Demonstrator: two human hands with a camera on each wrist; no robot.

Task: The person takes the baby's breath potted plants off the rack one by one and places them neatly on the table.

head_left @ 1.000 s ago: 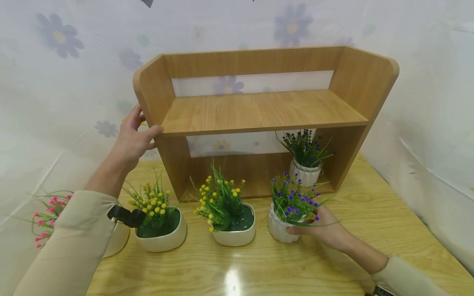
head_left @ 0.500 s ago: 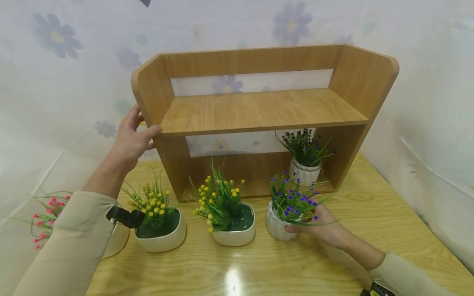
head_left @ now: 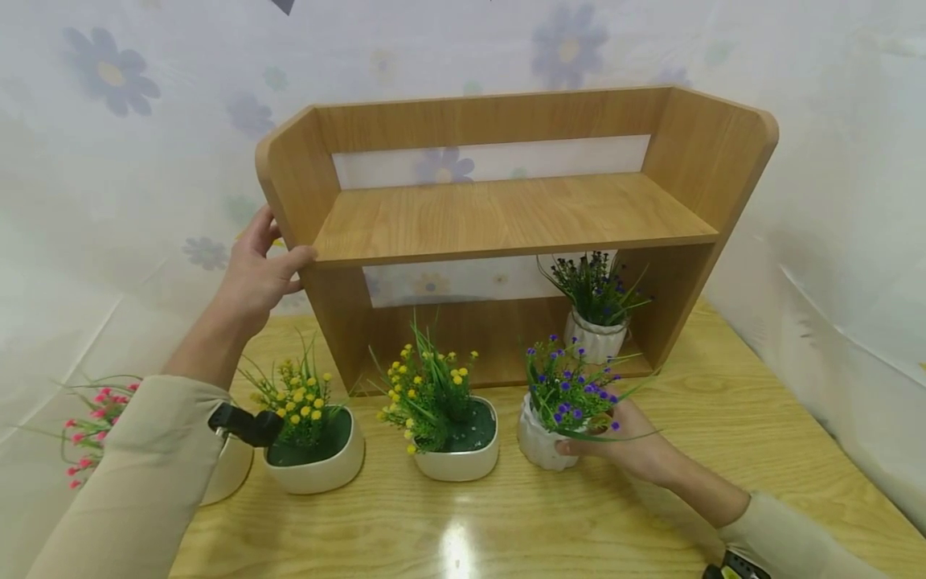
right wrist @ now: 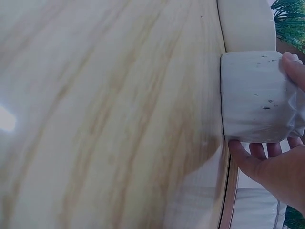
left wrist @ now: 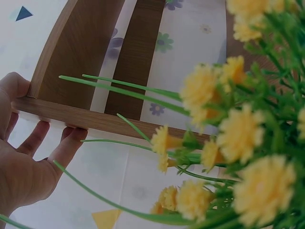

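Note:
My left hand (head_left: 255, 277) grips the left side panel of a two-tier wooden shelf (head_left: 506, 217), its thumb on the front edge by the upper board. In the left wrist view the fingers lie along the panel's outer face. Low on the right, my right hand (head_left: 637, 446) holds a white fluted pot (head_left: 542, 438) with purple artificial flowers (head_left: 575, 390). The right wrist view shows thumb and fingers around that pot (right wrist: 257, 98), its base at the tabletop. Behind it, a similar white pot (head_left: 595, 339) with dark purple flowers stands on the lower tier at the right.
Left of the held pot stand two oval cream planters with yellow flowers, one planter (head_left: 459, 465) near the middle and another planter (head_left: 318, 474) further left. Pink flowers (head_left: 94, 422) are partly hidden by the left sleeve. A flowered white curtain (head_left: 448, 48) hangs behind the wooden table (head_left: 391, 531).
The held pot and my right hand have shifted very slightly left and away from me. My left hand has kept its place on the shelf.

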